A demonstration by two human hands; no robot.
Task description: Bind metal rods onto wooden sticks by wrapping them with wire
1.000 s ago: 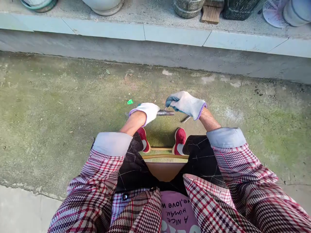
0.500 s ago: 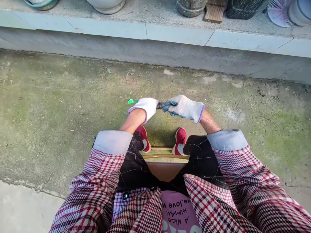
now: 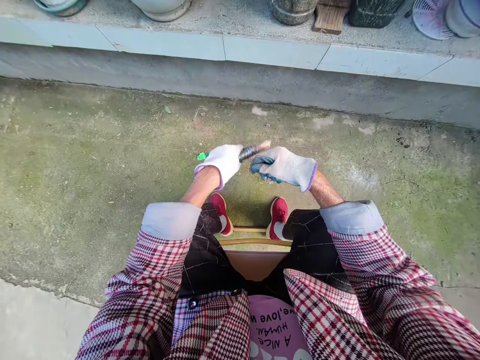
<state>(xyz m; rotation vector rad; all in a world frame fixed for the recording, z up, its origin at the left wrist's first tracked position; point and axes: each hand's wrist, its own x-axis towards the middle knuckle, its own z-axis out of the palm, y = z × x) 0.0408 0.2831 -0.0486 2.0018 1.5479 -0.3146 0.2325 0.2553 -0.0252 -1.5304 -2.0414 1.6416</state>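
Both my hands wear white knit gloves and meet above my red shoes (image 3: pixel 278 216). My left hand (image 3: pixel 222 162) is closed round a short dark ridged rod (image 3: pixel 252 150) whose pale end sticks out up and to the right. My right hand (image 3: pixel 284 166), its fingertips coated blue-grey, is curled just right of that rod and below its tip; I cannot make out anything in it. A small green scrap (image 3: pixel 201 156) lies on the ground beside my left glove.
I sit on a wooden stool (image 3: pixel 255 244) over mossy concrete ground (image 3: pixel 93 165). A raised concrete step (image 3: pixel 262 52) runs along the back, with pots, a wooden block (image 3: pixel 330 17) and a white fan grille (image 3: pixel 431 20) on it.
The rod has tipped from lying level to pointing up and right. My right hand has slid off it and sits just below its tip; the thin metal piece seen under that hand earlier no longer shows.
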